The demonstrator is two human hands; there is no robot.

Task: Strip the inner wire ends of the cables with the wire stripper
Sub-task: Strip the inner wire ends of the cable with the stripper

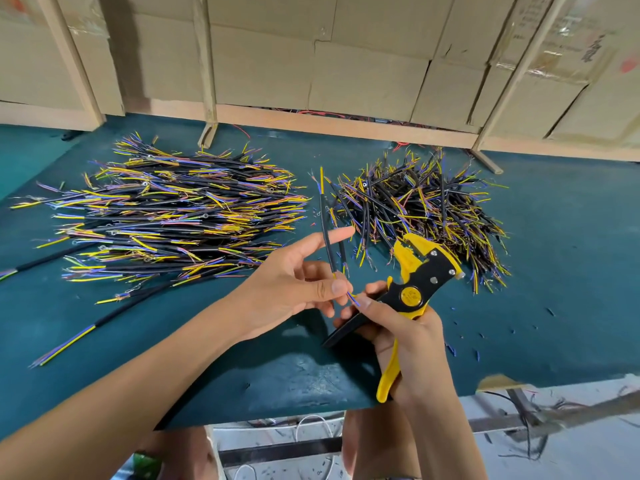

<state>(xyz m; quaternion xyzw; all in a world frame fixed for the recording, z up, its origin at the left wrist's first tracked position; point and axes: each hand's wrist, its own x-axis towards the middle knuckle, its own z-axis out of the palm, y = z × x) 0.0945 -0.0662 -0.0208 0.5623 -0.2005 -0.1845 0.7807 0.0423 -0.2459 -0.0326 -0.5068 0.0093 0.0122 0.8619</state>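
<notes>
Right hand (403, 336) gripping half-hidden wire stripper (420, 282), left hand (298, 285) pinching cable (327, 233), wire tips obscured.

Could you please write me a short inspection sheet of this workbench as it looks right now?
Surface: teal mat covering the bench.
Job's things: yellow-and-black wire stripper; one black cable held upright.
Clutter: blue insulation bits scattered on the mat at right.
Grippers: left hand pinches the cable's lower end; right hand grips the stripper and touches the inner wires.
Cables: large left pile, smaller right pile.
Surroundings: cardboard wall behind the bench.
</notes>
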